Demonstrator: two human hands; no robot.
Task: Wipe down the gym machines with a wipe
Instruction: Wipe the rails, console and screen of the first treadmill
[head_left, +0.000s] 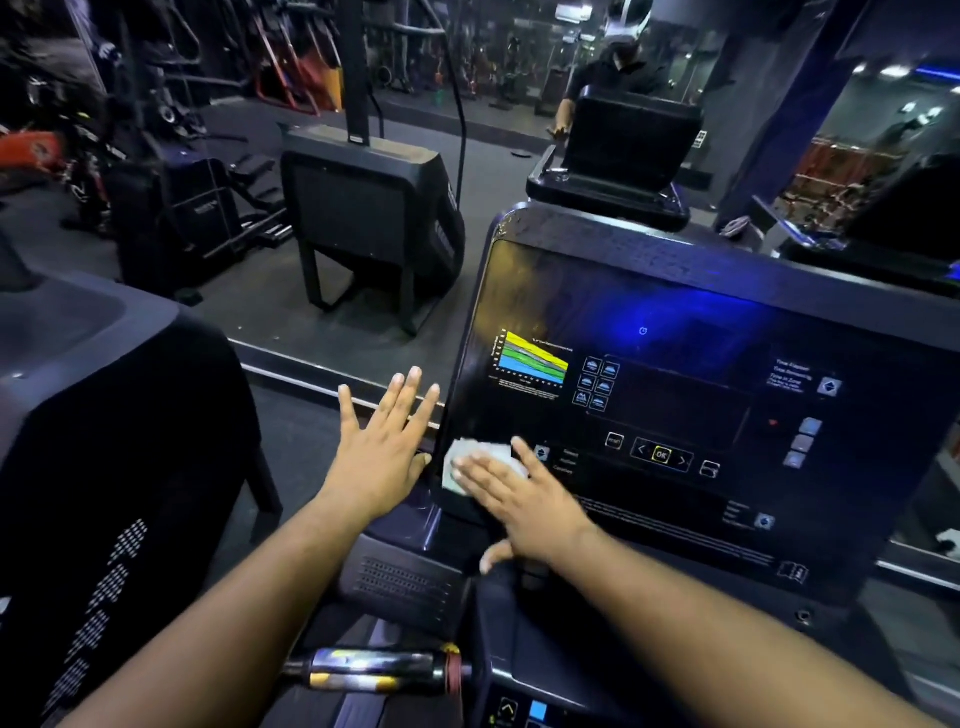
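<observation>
One flat wipe under right hand.

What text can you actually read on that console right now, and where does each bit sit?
"OK": yellow-framed button between two arrow keys on the console panel.
Small labels right of the wipe under the right hand: blurred.
Right-side labels: too blurred to read reliably.
Chart caption: too small.
</observation>
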